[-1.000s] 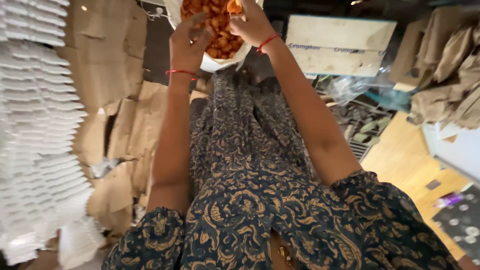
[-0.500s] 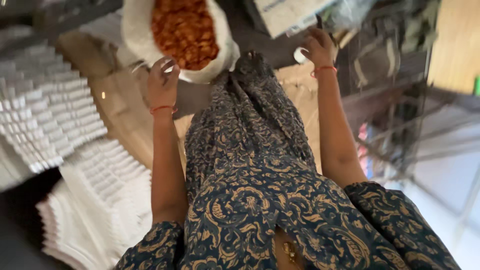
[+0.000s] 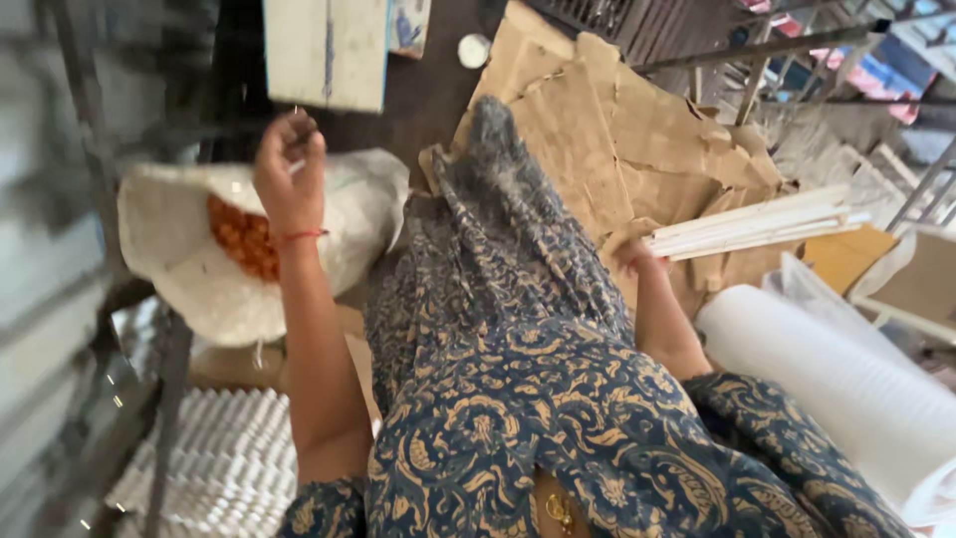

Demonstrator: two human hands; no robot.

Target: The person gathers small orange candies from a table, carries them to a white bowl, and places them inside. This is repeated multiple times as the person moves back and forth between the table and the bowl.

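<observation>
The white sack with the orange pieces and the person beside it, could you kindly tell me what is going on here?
A person in a blue patterned dress looks down over a cluttered floor. The left hand is raised over the open white sack of orange pieces, fingers pinched together; whether it holds anything is too blurred to tell. The right hand hangs low beside the cardboard sheets, near a bundle of white strips. Stacked white trays lie at lower left, a white roll at right.

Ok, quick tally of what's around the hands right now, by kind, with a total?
White woven sack of orange pieces: 1
Large white foam roll: 1
Bundle of long white strips: 1
Small round white lid on the floor: 1
Stack of white ridged trays: 1
Total: 5
The left hand is raised over the sack; the right hand is by the strips.
</observation>
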